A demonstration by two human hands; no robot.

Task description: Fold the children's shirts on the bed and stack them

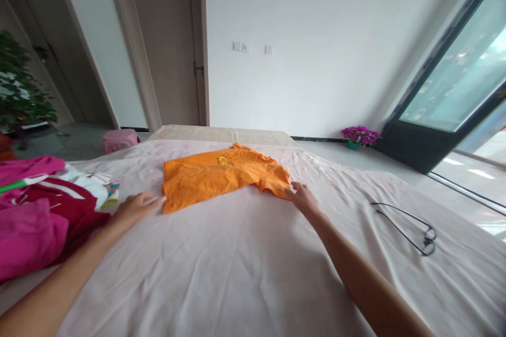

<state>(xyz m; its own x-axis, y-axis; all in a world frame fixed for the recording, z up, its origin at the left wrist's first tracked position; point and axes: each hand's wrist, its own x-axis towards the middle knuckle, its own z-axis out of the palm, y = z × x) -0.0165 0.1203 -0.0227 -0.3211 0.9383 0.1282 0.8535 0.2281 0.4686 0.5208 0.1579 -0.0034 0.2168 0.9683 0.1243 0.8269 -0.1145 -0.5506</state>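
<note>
An orange T-shirt with yellow and dark print lies on its side across the sheet, its hem to the left and a short sleeve to the right. Beside the hem's near corner is my left hand, fingers stretched out and apart, the fingertips at or just short of the cloth. My right hand is at the sleeve's end, fingers extended and a fingertip over the edge of the fabric. No grip on the sleeve shows. Some wrinkles run through the shirt's near side.
A pale sheet covers the broad surface. Piled clothes in pink, red and white lie at the left. Black-framed glasses rest at the right. Beyond stand a pink stool, purple flowers and a leafy plant.
</note>
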